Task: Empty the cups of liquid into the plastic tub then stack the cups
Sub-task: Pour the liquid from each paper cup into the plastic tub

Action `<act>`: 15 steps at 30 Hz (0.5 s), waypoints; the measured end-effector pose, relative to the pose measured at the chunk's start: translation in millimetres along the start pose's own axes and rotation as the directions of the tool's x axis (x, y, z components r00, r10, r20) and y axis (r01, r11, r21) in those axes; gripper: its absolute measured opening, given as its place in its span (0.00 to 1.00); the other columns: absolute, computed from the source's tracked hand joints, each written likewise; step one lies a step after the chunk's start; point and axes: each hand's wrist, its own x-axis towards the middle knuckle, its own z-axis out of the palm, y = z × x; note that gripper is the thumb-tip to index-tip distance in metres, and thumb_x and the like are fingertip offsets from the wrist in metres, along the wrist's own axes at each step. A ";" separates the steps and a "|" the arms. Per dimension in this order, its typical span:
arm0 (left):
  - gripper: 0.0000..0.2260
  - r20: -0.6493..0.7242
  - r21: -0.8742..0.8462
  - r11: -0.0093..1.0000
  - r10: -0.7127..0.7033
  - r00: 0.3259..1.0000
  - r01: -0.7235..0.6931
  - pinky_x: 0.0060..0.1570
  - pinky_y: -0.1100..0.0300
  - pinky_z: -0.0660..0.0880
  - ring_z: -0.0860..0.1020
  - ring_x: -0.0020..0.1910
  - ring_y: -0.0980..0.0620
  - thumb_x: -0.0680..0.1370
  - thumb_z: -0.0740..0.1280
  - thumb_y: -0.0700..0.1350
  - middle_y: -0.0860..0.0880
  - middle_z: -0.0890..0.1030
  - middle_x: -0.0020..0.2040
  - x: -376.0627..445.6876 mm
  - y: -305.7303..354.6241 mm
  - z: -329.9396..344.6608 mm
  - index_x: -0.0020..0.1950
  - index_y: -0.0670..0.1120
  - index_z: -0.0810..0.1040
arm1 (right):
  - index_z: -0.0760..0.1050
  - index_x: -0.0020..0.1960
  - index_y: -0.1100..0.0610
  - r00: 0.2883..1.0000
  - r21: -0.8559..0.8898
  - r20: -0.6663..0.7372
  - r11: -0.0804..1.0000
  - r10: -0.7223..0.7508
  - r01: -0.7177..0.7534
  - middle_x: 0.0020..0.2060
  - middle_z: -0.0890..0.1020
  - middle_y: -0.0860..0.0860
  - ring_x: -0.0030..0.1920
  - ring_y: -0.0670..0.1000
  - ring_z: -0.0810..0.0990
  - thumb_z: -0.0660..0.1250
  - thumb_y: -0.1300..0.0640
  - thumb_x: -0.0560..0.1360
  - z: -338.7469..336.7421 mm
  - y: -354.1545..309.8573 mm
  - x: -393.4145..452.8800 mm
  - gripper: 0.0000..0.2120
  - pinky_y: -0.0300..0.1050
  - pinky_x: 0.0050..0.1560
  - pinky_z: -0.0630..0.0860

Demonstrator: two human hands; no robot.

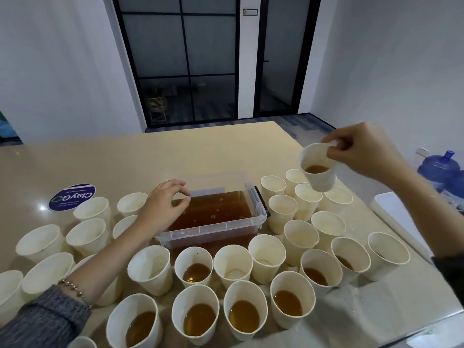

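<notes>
A clear plastic tub (256, 204) of brown liquid sits mid-table. Around it stand several white paper cups: empty ones at left (91, 209) and right (282, 212), and ones holding brown liquid along the near edge (198, 315). My right hand (364, 149) pinches the rim of a cup (319, 169) with a little brown liquid, holding it in the air above the right-hand cups, to the right of the tub. My left hand (163, 204) hovers with loosely curled fingers over the tub's left rim and holds nothing.
A round purple sticker (72, 197) lies on the beige table at left. A white flat object (396, 214) sits at the right edge, with blue water jugs (442, 167) on the floor beyond. Spilled drops wet the near right corner (356, 295).
</notes>
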 end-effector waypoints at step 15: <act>0.14 -0.042 -0.013 0.998 -0.070 0.997 0.069 0.70 0.53 0.63 0.66 0.71 0.50 0.78 0.67 0.47 0.50 0.71 0.71 -2.1 -0.8 0.2 0.63 0.51 0.77 | 0.82 0.47 0.64 0.774 -0.309 0.030 0.730 -0.633 0.609 0.37 0.84 0.58 0.33 0.57 0.81 0.82 0.63 0.59 99.5 -94.7 0.5 0.19 0.44 0.31 0.78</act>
